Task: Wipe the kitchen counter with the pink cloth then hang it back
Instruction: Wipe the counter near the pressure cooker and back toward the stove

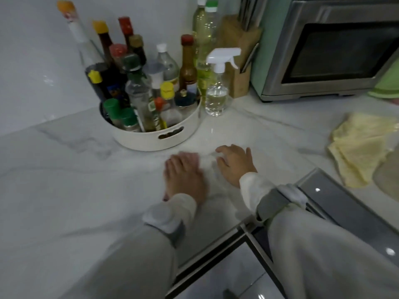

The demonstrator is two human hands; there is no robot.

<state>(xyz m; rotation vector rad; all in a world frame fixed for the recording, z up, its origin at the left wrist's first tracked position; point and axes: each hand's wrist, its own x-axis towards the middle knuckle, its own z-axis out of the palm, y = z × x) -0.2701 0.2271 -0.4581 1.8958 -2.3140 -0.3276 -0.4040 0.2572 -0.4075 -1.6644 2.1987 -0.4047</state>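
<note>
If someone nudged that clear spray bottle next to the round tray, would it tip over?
Probably fairly easily: the spray bottle is tall and narrow, with a bulky white trigger head on top. It looks only about half full of clear liquid, so likely light, though the liquid sits low. The marble counter looks smooth, so it might slide first.

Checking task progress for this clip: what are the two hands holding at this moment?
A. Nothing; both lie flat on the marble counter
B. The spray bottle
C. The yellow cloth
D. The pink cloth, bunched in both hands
A: the left hand and right hand lie with fingers spread on the bare counter; the spray bottle and yellow cloth sit untouched, and no pink cloth is in view.
</note>
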